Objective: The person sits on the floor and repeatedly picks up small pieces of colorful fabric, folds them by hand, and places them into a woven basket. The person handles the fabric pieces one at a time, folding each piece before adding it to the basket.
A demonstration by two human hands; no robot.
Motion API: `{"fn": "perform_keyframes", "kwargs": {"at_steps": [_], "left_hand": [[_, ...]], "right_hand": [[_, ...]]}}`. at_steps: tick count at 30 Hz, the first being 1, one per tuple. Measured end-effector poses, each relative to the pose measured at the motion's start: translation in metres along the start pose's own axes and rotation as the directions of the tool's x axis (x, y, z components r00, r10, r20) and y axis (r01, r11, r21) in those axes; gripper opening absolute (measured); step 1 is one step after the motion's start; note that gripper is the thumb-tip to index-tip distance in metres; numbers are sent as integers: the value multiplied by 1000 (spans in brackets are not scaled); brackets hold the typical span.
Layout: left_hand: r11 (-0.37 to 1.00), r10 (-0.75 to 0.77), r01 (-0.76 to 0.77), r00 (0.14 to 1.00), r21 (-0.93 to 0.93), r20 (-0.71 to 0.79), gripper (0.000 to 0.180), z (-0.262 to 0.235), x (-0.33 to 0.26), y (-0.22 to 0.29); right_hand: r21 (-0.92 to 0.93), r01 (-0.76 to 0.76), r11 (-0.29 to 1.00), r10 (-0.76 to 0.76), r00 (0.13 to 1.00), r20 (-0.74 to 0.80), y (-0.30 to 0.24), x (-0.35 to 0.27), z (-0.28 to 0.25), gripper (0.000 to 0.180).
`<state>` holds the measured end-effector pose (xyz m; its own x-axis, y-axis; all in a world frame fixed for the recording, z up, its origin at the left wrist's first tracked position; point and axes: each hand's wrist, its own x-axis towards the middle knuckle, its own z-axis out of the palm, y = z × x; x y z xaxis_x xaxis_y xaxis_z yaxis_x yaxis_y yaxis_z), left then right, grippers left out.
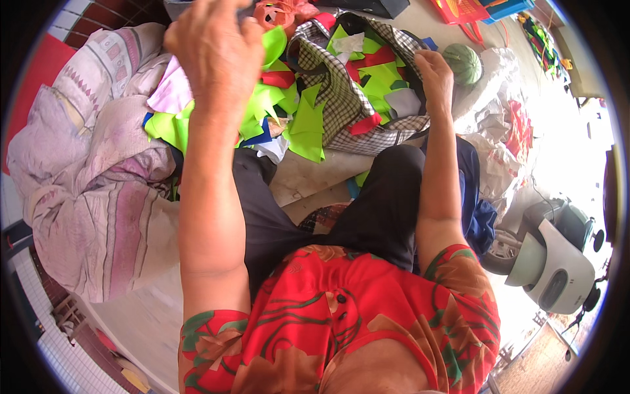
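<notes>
A black-and-white checked cloth bag point(341, 111) lies gaping in front of my knees. It holds lime-green cloth scraps point(377, 85), with red and grey pieces among them. At the bag's right rim my right hand point(436, 79) is closed, its fingertips pinching the edge. My left hand point(216, 56) is raised at the far left over a spread of scraps, its back facing up. The top edge of the picture cuts off its fingers, so its grip is hidden. Beneath that forearm lie more lime-green scraps point(262, 108), with red, blue, white and pale pink ones.
A heap of striped, pale pinkish cloth point(111, 171) fills the left side. Beyond the bag's right rim sits a round green melon point(463, 64) next to white plastic bags point(489, 131). A grey-white machine point(558, 262) stands at the right. A red plastic bag point(279, 12) lies at the back.
</notes>
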<state>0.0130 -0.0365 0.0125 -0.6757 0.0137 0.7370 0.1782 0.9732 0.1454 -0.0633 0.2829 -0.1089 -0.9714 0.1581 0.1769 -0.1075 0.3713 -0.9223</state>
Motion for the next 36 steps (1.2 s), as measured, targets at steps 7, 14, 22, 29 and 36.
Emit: {"fn": "perform_keyframes", "kwargs": {"at_steps": [7,14,22,29,36], "left_hand": [[919,143,35,899,-394,415,11,0,-22,65],[882,420,-43,524,-469,741,25,1,-50,91],[919,386,-103,419,-380,822,34,0,-58,97],[923,367,-63,444,-380,818,31,2,-55,94],[917,386,-111,488,-383,783,30,4,-56,91]], "right_hand": [[-617,169,769,118,910,397,126,35,11,41],[-812,234,535,278,858,431,180,46,44,97],[-803,396,445,433,690,580,217,52,80,98],[-777,523,351,447,635,630,242,22,59,28],[-740,227,633,133,910,393,128,39,-3,42]]}}
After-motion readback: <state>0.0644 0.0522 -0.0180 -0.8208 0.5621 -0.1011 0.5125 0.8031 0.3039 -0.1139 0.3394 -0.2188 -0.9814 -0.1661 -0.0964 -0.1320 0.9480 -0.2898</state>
